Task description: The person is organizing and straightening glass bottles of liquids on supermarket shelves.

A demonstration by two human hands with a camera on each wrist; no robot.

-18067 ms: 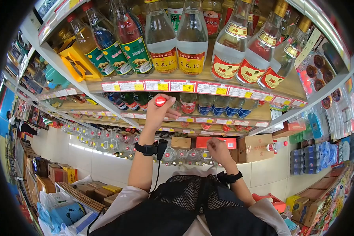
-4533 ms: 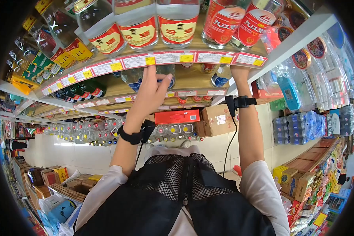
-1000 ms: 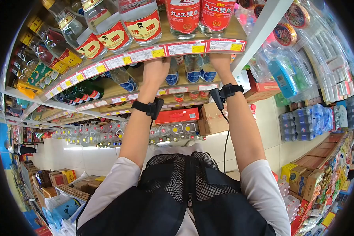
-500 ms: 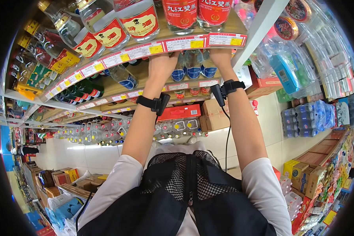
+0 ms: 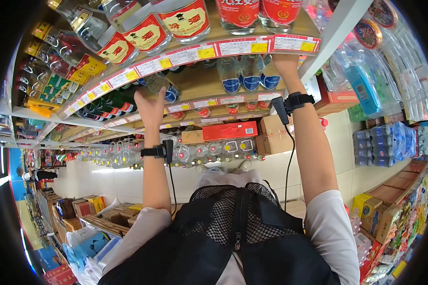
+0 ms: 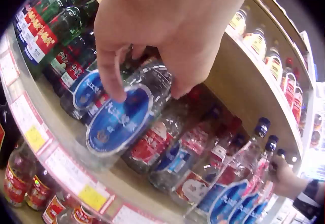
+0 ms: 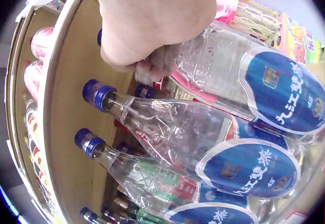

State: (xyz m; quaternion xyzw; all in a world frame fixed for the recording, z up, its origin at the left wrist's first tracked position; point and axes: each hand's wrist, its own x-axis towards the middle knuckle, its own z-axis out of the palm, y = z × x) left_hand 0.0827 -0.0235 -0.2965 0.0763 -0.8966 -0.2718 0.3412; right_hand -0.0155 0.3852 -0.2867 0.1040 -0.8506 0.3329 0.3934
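In the head view my left hand is at a lone blue-labelled liquor bottle on the second shelf, thumb and fingers spread apart. In the left wrist view its fingertips lie on either side of this clear bottle, overlapping its label. My right hand reaches under the upper shelf's edge at the right end. There, in the right wrist view, its curled fingers grip the neck of a blue-labelled liquor bottle; the cap is hidden. Two matching bottles with blue caps stand beside it.
Above, the upper shelf's price strip overhangs both hands, and red-labelled bottles stand near its edge. Green bottles lie left of my left hand. A white upright bounds the right end. Cartons and jugs are below.
My left hand has moved left from the blue-labelled row to the lone bottle. Three such bottles now stand together at right, where one showed 4.5 seconds ago. The right hand stays at that end.
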